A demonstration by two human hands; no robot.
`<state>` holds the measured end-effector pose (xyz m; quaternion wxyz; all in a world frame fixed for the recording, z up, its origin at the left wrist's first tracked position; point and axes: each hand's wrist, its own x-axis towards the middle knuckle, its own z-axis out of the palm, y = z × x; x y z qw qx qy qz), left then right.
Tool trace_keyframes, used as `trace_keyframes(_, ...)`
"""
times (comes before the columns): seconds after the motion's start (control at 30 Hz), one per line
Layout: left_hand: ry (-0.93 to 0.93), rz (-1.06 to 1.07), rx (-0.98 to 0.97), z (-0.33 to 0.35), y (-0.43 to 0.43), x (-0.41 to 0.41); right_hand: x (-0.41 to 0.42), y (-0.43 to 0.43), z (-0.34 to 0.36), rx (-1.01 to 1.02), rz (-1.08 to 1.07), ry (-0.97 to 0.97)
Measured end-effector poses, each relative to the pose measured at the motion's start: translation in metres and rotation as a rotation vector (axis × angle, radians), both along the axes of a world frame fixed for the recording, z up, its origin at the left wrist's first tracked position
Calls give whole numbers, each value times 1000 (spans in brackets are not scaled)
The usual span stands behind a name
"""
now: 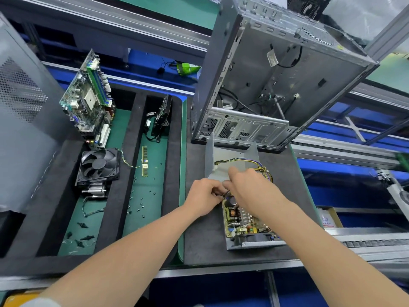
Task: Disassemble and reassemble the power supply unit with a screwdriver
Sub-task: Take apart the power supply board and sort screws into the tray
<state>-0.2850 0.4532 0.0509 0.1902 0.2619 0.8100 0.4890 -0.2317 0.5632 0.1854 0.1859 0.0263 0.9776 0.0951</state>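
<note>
While the left grip pinched a small dark part at the far end of the open PSU, the right grip curled down just beside it; whether it held anything I could not tell. The PSU lay on a dark mat on the bench, its cover standing just behind, wires looping across the cover, the case beyond. A fan and screws lay well left.

I can read nothing here: the tag inside the case and the cardboard box's print are too blurred.
</note>
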Motion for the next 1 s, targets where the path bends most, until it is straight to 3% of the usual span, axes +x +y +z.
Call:
trace_keyframes(0.13, -39, 9, -12, 2, 0, -1, 0, 9, 19, -239, 84, -97)
trace_keyframes(0.27, -26, 24, -4, 2, 1, -1, -4, 7, 20, -153, 183, -85)
trace_keyframes(0.47, -59, 37, -15, 3, 1, -2, -5, 5, 6, 39, 26, 76)
trace_keyframes(0.57, -75, 38, -36, 3, 1, -2, -4, 11, 8, -53, -30, 64)
trace_keyframes(0.7, -108, 24, -73, 6, 3, -4, -3, 11, 19, -262, 80, -63)
trace_keyframes(0.8, -118, 26, -93, 8, 5, -6, -7, 12, 20, -232, 120, -62)
trace_keyframes(1.0, -146, 12, -116, 7, 6, -7, -4, 11, 5, -94, 25, 137)
